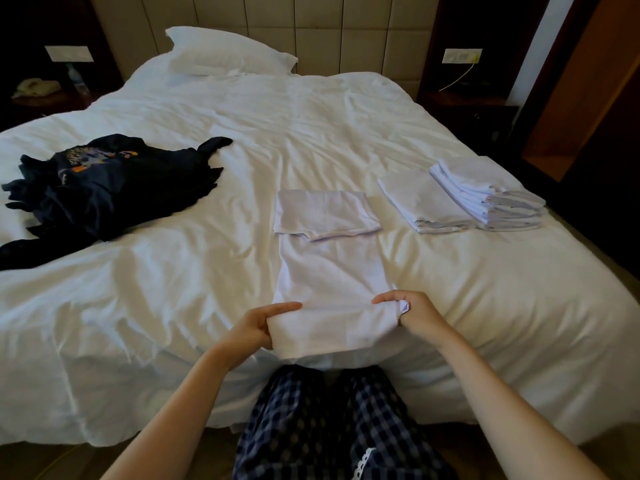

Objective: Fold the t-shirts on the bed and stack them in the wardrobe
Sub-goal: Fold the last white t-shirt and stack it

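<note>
A white t-shirt (pixel 330 271) lies as a long narrow strip on the bed (pixel 173 289), its far end folded back over itself. My left hand (pixel 258 327) grips the near left corner of its hem. At the near right corner, my right hand (pixel 410 311) pinches the bunched fabric. The near end is lifted slightly off the bed's edge. Two stacks of folded white t-shirts (pixel 485 195) sit on the right side of the bed. A heap of unfolded dark t-shirts (pixel 110 188) lies on the left.
A white pillow (pixel 228 53) rests against the padded headboard. Dark nightstands flank the bed, the left one (pixel 45 95) carrying a bottle. A wooden door or panel (pixel 588 98) stands at far right. My legs in checked trousers (pixel 329 427) press against the bed's foot.
</note>
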`<state>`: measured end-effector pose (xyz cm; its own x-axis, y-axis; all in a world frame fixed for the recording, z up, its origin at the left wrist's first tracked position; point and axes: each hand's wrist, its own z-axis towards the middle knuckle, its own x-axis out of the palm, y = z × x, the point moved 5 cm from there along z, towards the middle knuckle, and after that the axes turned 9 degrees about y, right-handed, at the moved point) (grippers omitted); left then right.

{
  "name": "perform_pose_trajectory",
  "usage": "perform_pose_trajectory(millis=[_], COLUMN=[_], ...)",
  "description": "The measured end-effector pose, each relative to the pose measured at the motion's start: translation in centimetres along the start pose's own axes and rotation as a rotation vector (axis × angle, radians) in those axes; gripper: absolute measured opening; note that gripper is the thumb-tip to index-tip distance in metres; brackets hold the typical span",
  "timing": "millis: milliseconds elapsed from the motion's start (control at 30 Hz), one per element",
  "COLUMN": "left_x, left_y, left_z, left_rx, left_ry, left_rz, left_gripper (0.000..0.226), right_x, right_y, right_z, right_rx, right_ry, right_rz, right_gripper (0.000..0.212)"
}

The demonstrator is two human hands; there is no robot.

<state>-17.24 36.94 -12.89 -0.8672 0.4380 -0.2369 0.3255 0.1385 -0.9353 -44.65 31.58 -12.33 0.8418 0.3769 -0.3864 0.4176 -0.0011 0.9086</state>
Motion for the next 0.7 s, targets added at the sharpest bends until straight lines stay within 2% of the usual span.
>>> perform_pose_trajectory(millis=[100,167,267,333,400,467,500,600,633,667,700], left_x=[-0.6,-1.0,-1.2,-1.5,-1.8,-1.8,-1.6,-1.5,-1.5,-1.6,-1.9], left_y=[-0.7,-1.0,-1.1,-1.5,-1.8,-1.7,-1.9,-2.2,-2.3,-2.6,-3.0], left_z=[0.7,1.0,1.3,1.2,0.9,1.0,1.2,1.6,1.8,2.0,2.3], left_rx=[0.096,0.133,0.138,0.163,0.289,0.33,0.313,0.188,0.161,0.133,0.118], left_ry=[-0.151,-0.281,-0.403,-0.518,-0.62,-0.614,-0.545,-0.373,-0.369,-0.386,-0.419], left_rz=[0.193,0.202,0.232,0.388,0.602,0.73,0.692,0.311,0.202,0.13,0.098], left_gripper=[0.081,0.079,0.051,0.024,0.011,0.028,0.036,0.049,0.041,0.024,0.023], right_x=[-0.2,-0.2,-0.5,-0.6,-0.2,-0.1,-0.1,-0.2,-0.2,-0.4,-0.6], right_y=[0.5,1.3,2.1,2.2,2.6,2.9,2.8,3.3,3.6,3.6,3.7], right_z=[0.0,-0.1,-0.4,-0.2,0.0,0.4,0.6,0.8,1.0,1.2,1.5], right_rx=[-0.012,-0.037,-0.147,-0.191,-0.178,-0.157,-0.139,-0.112,-0.109,-0.096,-0.069], right_ry=[-0.054,-0.112,-0.216,-0.183,-0.069,-0.017,-0.022,-0.071,-0.097,-0.133,-0.171], right_rz=[-0.019,-0.123,-0.341,-0.316,-0.264,-0.261,-0.246,-0.225,-0.2,-0.156,-0.088], right_gripper=[0.054,0.045,0.038,0.038,0.032,0.024,0.025,0.026,0.023,0.016,0.013])
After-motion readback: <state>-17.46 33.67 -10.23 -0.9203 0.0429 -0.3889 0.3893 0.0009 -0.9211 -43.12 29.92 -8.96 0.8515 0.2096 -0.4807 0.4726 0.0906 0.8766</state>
